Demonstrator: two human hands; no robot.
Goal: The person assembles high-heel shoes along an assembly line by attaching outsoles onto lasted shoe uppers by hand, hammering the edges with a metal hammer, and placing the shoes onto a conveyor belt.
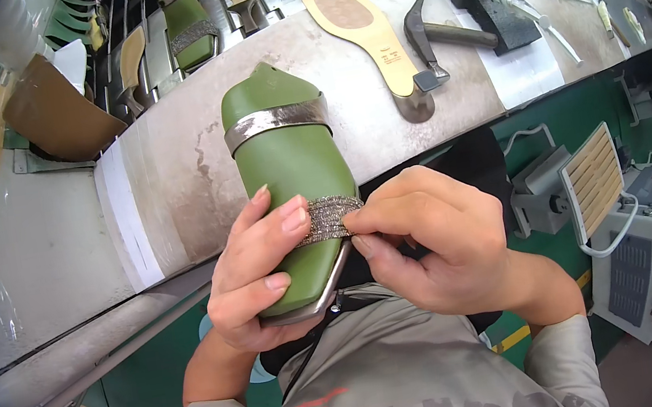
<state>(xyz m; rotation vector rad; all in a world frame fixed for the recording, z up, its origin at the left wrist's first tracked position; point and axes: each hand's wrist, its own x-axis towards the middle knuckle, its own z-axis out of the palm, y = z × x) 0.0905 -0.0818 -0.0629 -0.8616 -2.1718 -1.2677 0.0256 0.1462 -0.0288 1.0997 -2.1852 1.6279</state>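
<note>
Grey, worn workbench (195,182) fills the background. Over its near edge a green shoe last (290,166) is held: the left hand (257,278) grips its heel end, while the right hand (434,242) pinches a glittery mesh strap (327,219) against its side. A metallic strap (274,119) already sits across the toe part; this second one appears half-seated. A tan insole (362,27) and hammer (432,37) lie beyond.

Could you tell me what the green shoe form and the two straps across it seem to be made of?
The green shoe form looks like smooth moulded plastic with a matte sheen. The upper strap seems to be metallic-finish leather or synthetic, flat and glossy. The lower strap, pinched by both hands, looks woven or glittery, with a grainy texture.
</note>
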